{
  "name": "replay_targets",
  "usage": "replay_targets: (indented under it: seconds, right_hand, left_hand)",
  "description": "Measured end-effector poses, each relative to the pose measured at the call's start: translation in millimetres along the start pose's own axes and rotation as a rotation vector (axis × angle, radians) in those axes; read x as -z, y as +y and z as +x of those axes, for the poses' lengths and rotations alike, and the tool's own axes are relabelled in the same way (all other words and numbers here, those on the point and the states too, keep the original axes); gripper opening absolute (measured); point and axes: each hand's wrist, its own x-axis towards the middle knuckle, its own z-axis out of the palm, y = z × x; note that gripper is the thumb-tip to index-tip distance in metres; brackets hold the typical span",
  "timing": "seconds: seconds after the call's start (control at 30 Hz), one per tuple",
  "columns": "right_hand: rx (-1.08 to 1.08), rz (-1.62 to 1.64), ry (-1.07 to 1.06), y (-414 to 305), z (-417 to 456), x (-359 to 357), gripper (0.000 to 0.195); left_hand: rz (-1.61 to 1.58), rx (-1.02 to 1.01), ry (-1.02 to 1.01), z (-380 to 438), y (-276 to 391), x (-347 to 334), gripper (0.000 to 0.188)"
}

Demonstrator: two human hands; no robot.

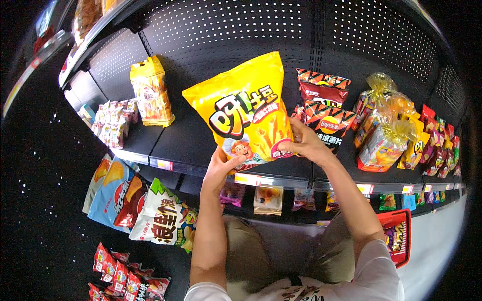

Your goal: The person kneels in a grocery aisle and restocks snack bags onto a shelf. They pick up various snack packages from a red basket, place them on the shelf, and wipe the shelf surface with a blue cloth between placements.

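Between my two hands is a large yellow snack bag [241, 98], printed with potato sticks and a cartoon chef. It is held tilted above the front part of a black store shelf [180, 139]. My left hand [222, 165] grips its lower left corner, thumb on the front. On the lower right edge is my right hand [308, 143], thumb also across the front and fingers behind. Just beyond my right hand stand a black Lay's chip bag [325, 120] and a dark red snack bag [324, 92], the latter partly hidden.
Left on the shelf stand a clear-and-yellow snack pack [150, 94] and small packets [115, 122]. Yellow-tied bundles [384, 143] stand right. Large chip bags [158, 218] and red packets [122, 278] sit lower left. A red shopping basket [403, 233] is beside my right arm.
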Motion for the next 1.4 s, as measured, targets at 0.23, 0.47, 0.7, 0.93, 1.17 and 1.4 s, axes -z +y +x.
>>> replay_targets:
  seconds: [0.23, 0.47, 0.7, 0.93, 1.17, 1.4]
  right_hand:
    - [0.021, 0.106, 0.035, 37.7, 2.9, -8.4, 0.09]
    - [-0.042, 0.126, 0.065, 66.7, 4.4, -15.8, 0.083]
    - [0.01, 0.19, 0.054, 86.1, 14.7, -20.5, 0.084]
    - [0.032, 0.136, 0.05, 105.3, 23.8, -16.0, 0.093]
    - [-0.021, -0.143, 0.113, 112.0, 20.1, -18.4, 0.096]
    - [-0.029, -0.247, 0.13, 108.5, 17.3, -17.5, 0.075]
  left_hand:
    - [0.017, 0.008, 0.047, 2.9, -4.6, 6.6, 0.07]
    - [0.169, 0.074, 0.087, 10.4, -12.0, 16.1, 0.071]
    - [0.219, 0.054, 0.067, 17.6, -17.7, 21.8, 0.071]
    - [0.254, -0.015, 0.091, 30.7, -22.0, 15.1, 0.064]
    - [0.438, -0.102, 0.1, 34.9, -44.4, 34.2, 0.065]
    - [0.95, -0.168, 0.26, 26.9, -50.1, 37.0, 0.066]
